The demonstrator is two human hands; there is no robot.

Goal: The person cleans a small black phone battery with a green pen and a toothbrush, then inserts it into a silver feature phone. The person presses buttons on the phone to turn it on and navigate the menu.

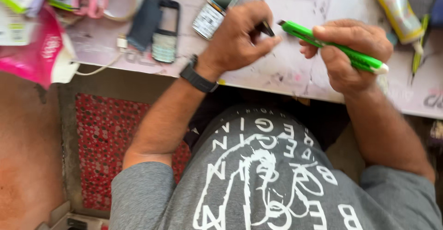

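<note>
Worn, stained white tabletop fills the upper frame, its front edge running from the left down toward the right, close to the person's grey shirt. Far left, a pink packet hangs over that edge, leaving no spare margin there. Next along, a dark phone frame with keypad lies flat, and just right of it a silver keypad phone, tilted, its lower end almost at the knuckles. Now the left hand, black watch on the wrist, curled narrow and pinching a small dark part at the fingertips. Just beside it, tip nearly touching that part, the green tool, gripped in the closed right hand. Bare table lies under and between both hands, down to the edge. Far right, a yellow tube rests well clear.
</note>
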